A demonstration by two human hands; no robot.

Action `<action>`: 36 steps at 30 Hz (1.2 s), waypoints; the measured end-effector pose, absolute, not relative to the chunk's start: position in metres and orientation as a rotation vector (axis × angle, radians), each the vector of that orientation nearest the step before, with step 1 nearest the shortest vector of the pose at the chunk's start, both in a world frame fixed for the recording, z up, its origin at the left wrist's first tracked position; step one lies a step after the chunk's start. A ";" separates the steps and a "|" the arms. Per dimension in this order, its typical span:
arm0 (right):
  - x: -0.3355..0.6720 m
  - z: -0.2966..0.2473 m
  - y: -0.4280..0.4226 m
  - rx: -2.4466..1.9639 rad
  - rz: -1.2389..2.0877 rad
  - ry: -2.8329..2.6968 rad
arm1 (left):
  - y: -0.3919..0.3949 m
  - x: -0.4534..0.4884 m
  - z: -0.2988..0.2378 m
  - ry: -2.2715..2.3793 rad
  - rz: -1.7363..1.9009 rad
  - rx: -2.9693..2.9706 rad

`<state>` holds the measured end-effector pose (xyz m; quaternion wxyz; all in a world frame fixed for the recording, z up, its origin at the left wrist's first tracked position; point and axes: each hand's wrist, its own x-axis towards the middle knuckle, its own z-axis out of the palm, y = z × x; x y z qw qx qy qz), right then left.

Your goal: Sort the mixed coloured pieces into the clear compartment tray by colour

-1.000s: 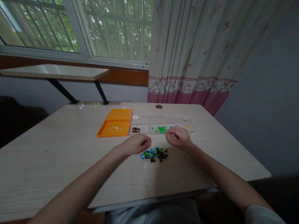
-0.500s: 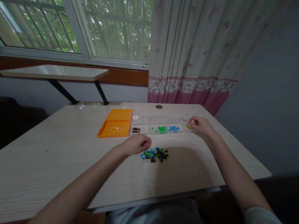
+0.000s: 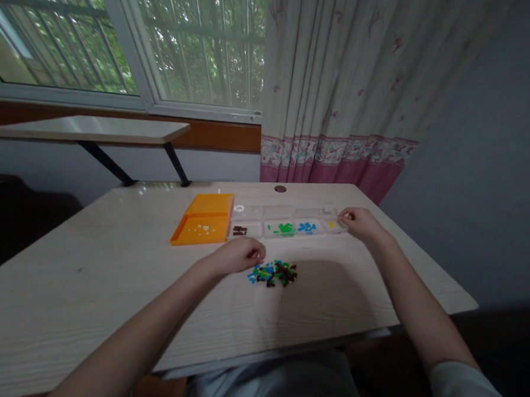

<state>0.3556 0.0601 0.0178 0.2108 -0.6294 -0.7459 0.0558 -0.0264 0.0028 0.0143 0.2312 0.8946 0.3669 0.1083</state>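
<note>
**Colours part-sorted, mixed pile remaining**

The person's right hand (image 3: 356,223) is pinched at the tray's right end; whether it grips a piece cannot be told. The left hand (image 3: 239,254) is curled beside the mixed pile (image 3: 276,274) — contents hidden. Brown (image 3: 240,230), green (image 3: 285,228), blue (image 3: 307,227) and yellow pieces (image 3: 332,224) lie in separate compartments of the clear tray (image 3: 277,211), white ones (image 3: 205,229) in the orange case (image 3: 209,205). The pile seemingly remains to be sorted. Since half a second ago, the right hand has drawn off the yellow pieces.

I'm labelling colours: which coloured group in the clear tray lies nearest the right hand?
The yellow pieces, at the front row's right end beside the right hand; the blue pieces, green pieces and brown pieces lie farther left.
</note>
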 end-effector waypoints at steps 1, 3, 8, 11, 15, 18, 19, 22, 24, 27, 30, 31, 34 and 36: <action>0.355 0.019 0.060 -1.743 0.142 -2.067 | 0.003 -0.027 0.014 1.007 0.301 2.458; 0.350 0.021 0.059 -1.710 0.117 -2.076 | 0.004 -0.027 0.013 1.002 0.307 2.463; 0.321 0.028 0.049 -1.565 0.110 -2.165 | 0.004 -0.027 0.012 0.992 0.318 2.472; 0.296 0.030 0.039 -1.449 0.106 -2.251 | 0.005 -0.027 0.011 0.997 0.320 2.460; 0.262 0.026 0.023 -1.263 0.127 -2.358 | 0.006 -0.028 0.010 0.987 0.319 2.451; 0.238 0.021 0.012 -1.151 0.118 -2.441 | 0.006 -0.028 0.009 0.987 0.321 2.447; 0.231 0.019 0.009 -1.121 0.113 -2.471 | 0.006 -0.028 0.009 0.992 0.324 2.448; 0.213 0.013 0.000 -1.056 0.130 -2.540 | 0.004 -0.025 0.010 0.999 0.345 2.479; 0.205 0.010 -0.005 -1.038 0.147 -2.544 | 0.001 -0.023 0.011 0.999 0.367 2.512; 0.199 0.005 -0.009 -1.026 0.137 -2.531 | -0.001 -0.019 0.014 0.994 0.386 2.541; 0.198 0.002 -0.009 -1.027 0.113 -2.525 | -0.002 -0.018 0.015 0.984 0.392 2.556; 0.198 0.001 -0.008 -1.029 0.109 -2.525 | -0.002 -0.018 0.016 0.977 0.396 2.562; 0.198 -0.001 -0.007 -1.042 0.100 -2.527 | -0.001 -0.018 0.016 0.935 0.399 2.575; 0.198 -0.002 -0.007 -1.062 0.097 -2.530 | -0.002 -0.018 0.016 0.916 0.409 2.579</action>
